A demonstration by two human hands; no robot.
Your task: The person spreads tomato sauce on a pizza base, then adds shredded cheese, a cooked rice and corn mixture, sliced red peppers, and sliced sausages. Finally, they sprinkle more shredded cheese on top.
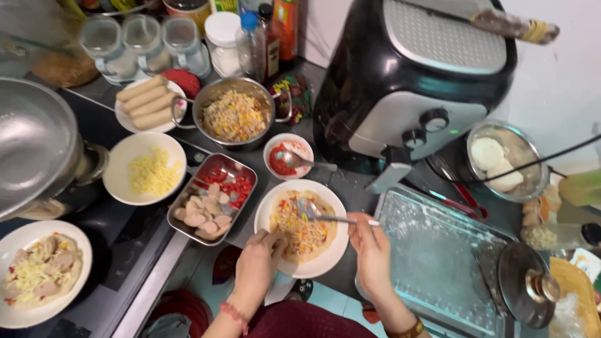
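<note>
A white plate (332, 206) near the counter's front edge carries a round flatbread (283, 250) spread with a yellow and red rice-like filling. My right hand (370, 250) grips a metal spoon (313, 211) whose bowl rests on the filling. My left hand (258, 263) presses on the near left rim of the flatbread, fingers curled on it.
A steel pot of the same filling (235, 114), a small bowl of red sauce with a spoon (287, 156), a metal tray of sliced sausage and red bits (213, 197), a bowl of grated cheese (145, 169), a plate of sausages (147, 103), a black air fryer (407, 81), a foil-lined tray (438, 256).
</note>
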